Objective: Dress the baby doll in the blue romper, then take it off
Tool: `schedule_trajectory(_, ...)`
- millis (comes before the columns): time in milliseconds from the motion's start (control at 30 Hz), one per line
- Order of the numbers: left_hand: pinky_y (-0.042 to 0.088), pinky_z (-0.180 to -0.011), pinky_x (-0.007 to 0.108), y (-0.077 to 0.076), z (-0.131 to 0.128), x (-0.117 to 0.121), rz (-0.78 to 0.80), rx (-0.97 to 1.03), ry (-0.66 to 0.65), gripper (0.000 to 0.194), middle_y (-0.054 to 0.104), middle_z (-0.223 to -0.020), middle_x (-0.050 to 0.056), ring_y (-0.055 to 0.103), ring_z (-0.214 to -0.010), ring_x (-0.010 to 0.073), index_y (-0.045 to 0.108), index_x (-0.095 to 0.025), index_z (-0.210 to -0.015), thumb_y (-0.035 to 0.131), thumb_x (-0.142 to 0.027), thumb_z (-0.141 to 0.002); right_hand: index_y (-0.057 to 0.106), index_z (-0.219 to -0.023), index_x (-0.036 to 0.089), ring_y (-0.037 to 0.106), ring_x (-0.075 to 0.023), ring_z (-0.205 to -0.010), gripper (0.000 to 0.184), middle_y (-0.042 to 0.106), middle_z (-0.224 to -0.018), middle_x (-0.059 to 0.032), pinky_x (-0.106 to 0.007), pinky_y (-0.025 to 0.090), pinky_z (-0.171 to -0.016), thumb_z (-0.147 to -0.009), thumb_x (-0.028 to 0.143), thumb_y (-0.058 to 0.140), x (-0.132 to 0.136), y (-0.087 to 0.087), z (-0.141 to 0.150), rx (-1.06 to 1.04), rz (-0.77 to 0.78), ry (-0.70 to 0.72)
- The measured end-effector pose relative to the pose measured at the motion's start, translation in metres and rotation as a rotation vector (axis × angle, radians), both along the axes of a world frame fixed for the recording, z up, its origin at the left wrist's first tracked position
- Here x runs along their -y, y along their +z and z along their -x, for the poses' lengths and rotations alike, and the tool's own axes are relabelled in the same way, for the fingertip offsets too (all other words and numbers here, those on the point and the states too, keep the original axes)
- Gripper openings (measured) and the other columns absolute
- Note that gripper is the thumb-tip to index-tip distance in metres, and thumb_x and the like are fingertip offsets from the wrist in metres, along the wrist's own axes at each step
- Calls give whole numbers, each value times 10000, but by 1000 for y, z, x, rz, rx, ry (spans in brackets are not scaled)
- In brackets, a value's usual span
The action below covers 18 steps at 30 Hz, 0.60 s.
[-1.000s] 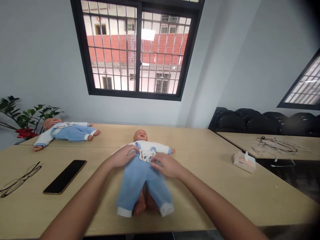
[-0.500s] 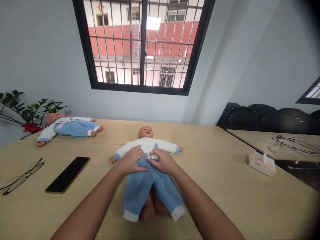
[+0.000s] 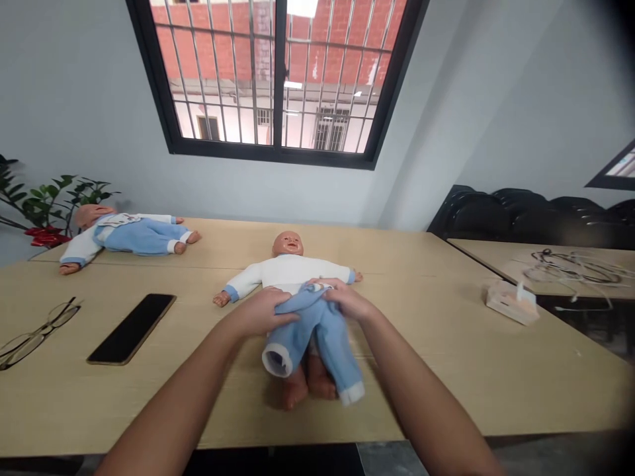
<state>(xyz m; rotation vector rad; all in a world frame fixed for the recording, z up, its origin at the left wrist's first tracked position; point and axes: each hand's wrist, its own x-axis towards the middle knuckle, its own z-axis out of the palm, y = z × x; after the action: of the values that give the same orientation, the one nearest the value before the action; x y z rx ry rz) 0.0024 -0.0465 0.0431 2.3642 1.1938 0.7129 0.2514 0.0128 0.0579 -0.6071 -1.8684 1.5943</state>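
A: Where are the trousers (image 3: 342, 344)?

B: Bunched over the doll (image 3: 285, 271), from its belly down across its legs. Its bare feet (image 3: 296, 391) show below the cloth, in neither cuff.

A: And the grip?

B: The left hand (image 3: 261, 312) is mostly closed, pinching the bunched top on the left of the doll's belly. The right hand (image 3: 348, 301) has its fingers curled over the top edge on the right; I can't see all its fingertips.

A: How would you handle cloth this soft?

B: I'd keep both holds on the top edge, spread evenly, so neither leg twists. The left cuff (image 3: 266, 361) gapes toward us while the other (image 3: 353, 393) droops to the right of the doll's feet, so the pull looks uneven. Light tension, I'd say, and clear of its feet, where a cuff could snag.

A: Anything close enough to catch?

B: I doubt it. On the surface (image 3: 426, 390), the phone (image 3: 133, 329) lies left of the doll, the tissue box (image 3: 510, 303) well to its right.
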Motion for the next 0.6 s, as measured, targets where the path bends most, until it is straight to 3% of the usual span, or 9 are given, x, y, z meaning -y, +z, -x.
schedule_trajectory(67,472,-874,355,0,3,-3,11,122,30,383,674,-908,43,602,-910,244,629,-209,-842,535,-564,-948,701,-1128,201,668,-198,-921,445,724,-1050,-48,-319,530,-848,-763,436,802,6,-2,4,-38,171,60)
schedule_trajectory(167,497,-898,347,0,8,-6,82,387,112,382,682,-1016,46,613,-976,240,634,-197,-990,495,-552,-965,629,-1314,221,650,-216,-1093,653,700,-1235,-67,-346,516,-959,-721,365,864,14,-1,14,65,136,120)
schedule_trajectory(267,510,-929,354,-2,9,-6,166,545,114,429,687,-1088,60,621,-1037,251,633,-177,-1102,492,-558,-961,682,-1222,201,652,-209,-1065,526,719,-1202,-50,-345,504,-967,-721,274,825,12,0,17,153,57,86)
schedule_trajectory(433,507,-949,341,-3,6,-1,275,445,-10,489,683,-1196,61,619,-1086,254,632,-207,-1209,548,-603,-935,704,-898,164,636,-162,-710,249,718,-811,-1,-274,512,-700,-655,221,709,-1,-11,10,-23,251,-123)
schedule_trajectory(533,524,-882,338,-1,7,-1,300,316,-48,501,711,-1075,44,641,-993,257,676,-204,-1113,685,-624,-839,696,-942,174,651,-179,-715,325,726,-832,-16,-292,531,-710,-622,225,719,1,-17,11,-169,348,-171)
schedule_trajectory(600,525,-886,345,-1,7,-3,274,345,-21,470,722,-1026,48,651,-974,255,699,-188,-1021,650,-630,-869,695,-1025,176,683,-206,-800,413,747,-934,-47,-325,552,-781,-628,259,771,6,-17,14,-201,383,-114)
